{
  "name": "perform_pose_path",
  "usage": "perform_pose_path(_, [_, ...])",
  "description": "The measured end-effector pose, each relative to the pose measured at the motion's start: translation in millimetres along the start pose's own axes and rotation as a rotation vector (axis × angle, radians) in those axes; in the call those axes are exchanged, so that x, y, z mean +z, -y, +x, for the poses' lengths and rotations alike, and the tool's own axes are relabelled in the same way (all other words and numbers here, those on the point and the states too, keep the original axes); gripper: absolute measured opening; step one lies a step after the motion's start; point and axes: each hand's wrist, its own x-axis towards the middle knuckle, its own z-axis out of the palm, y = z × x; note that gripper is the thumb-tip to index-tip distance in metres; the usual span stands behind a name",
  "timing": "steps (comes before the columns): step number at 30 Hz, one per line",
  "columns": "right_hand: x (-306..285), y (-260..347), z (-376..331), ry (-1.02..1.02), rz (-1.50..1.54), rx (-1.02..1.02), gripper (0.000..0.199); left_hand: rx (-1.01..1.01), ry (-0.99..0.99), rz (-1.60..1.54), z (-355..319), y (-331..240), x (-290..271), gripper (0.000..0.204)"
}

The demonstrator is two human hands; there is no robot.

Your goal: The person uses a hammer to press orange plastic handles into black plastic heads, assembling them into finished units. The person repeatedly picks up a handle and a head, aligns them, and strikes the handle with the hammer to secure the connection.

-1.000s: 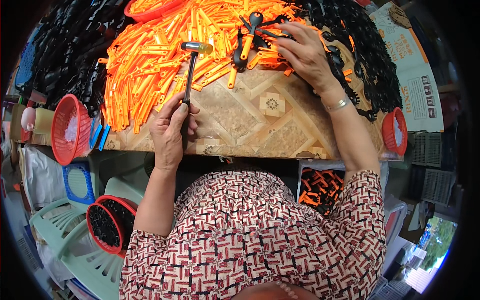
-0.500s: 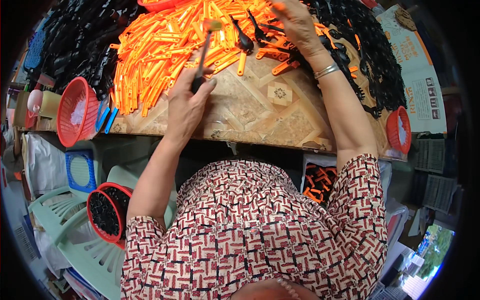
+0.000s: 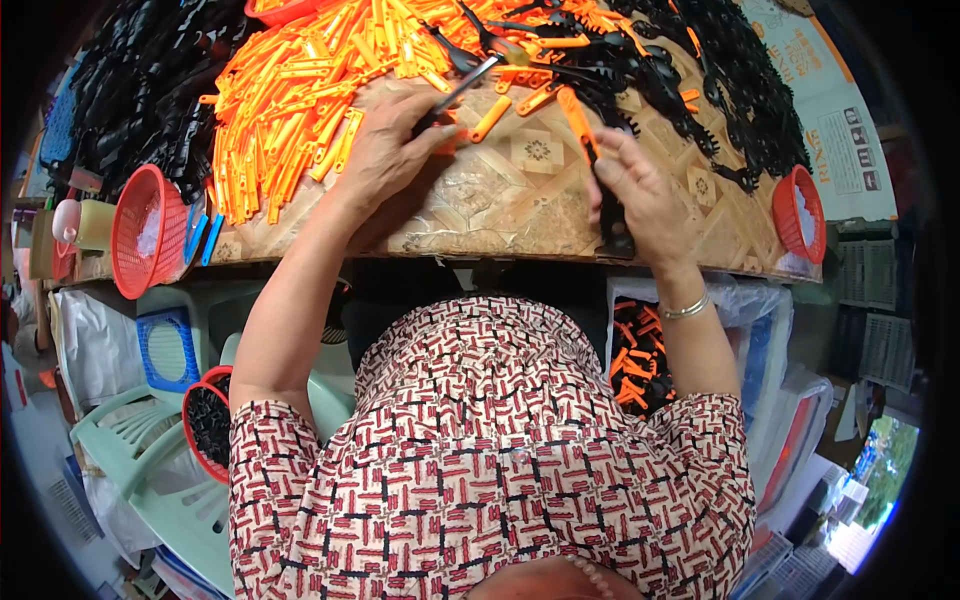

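Observation:
My left hand [image 3: 385, 150], closed, grips a small hammer [image 3: 468, 84] by its dark handle. Its thin metal shaft slants up to the right, and its small yellowish head lies over the orange and black pieces. In my right hand [image 3: 645, 190] is a black utensil with an orange handle piece [image 3: 577, 118]. The orange end points away from me; the dark lower end hangs by the table's front edge, partly hidden by my fingers. Loose orange handle pieces [image 3: 490, 118] lie between my hands. Black toothed utensils [image 3: 640, 75] lie beyond my right hand.
A big heap of orange handle pieces [image 3: 290, 130] covers the table's [image 3: 480, 215] left-centre, with black parts [image 3: 140, 100] behind it. Red baskets [image 3: 150, 225] [image 3: 797, 222] stand at both ends. Below right, a container holds orange-and-black pieces [image 3: 637, 355]. Green chairs [image 3: 150, 440] stand left.
My right hand has come down from the far pile toward the front edge, bringing the orange-handled black utensil. The hammer in my left hand has tilted over to the right and lowered.

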Motion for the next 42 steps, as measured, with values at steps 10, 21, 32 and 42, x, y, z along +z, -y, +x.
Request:
perform_pose_path(10, [32, -48, -69, 0.14, 0.238, 0.239, 0.052, -0.63, 0.005, -0.206, -31, -19, -29, 0.023])
perform_pose_path(21, [59, -65, -77, -0.019, 0.094, 0.206, 0.045, -0.111, 0.109, 0.329, -48, -24, -28, 0.021])
perform_pose_path(32, [52, -74, -81, -0.064, 0.324, 0.215, 0.043, -0.185, 0.497, -0.335, -33, -83, -4, 0.017])
perform_pose_path(42, [48, -68, -76, -0.037, 0.334, 0.276, 0.04, -0.489, 0.596, -0.505, -8, -82, 32, 0.016])
